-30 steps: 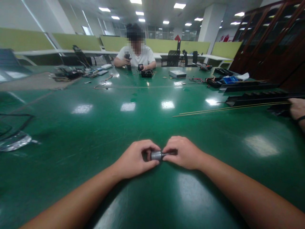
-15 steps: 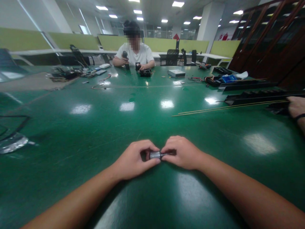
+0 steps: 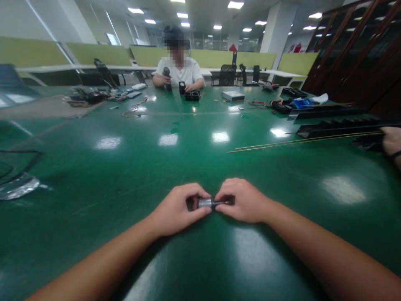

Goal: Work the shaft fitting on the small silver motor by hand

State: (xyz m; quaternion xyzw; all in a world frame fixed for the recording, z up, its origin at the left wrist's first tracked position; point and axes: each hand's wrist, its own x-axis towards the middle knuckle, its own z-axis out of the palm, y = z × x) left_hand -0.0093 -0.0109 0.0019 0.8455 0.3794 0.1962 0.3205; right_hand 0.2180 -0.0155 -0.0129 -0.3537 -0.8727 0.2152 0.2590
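My left hand (image 3: 178,209) is closed on a small silver cylinder (image 3: 205,203), thumb below it and fingers above. From the cylinder's right end sticks out a thin dark shaft (image 3: 224,202). Around that shaft, close to the cylinder, the thumb and fingers of my right hand (image 3: 241,201) are pinched. The piece lies sideways, low over the green table (image 3: 175,167); whether it touches the surface I cannot tell. Its left end is hidden in my left hand, and the exact kind of part is too small to make out.
Across the table a person (image 3: 178,71) holds a dark tool and a black part. Two thin yellow rods (image 3: 282,143) and black channels (image 3: 332,127) lie to the right, near another person's hand (image 3: 391,140). A white box (image 3: 233,96) stands further back. Clear plastic (image 3: 20,187) lies left.
My right fingertips have shifted slightly right along the shaft, and more of it shows. My left hand keeps its hold on the cylinder. The view has shifted a little.
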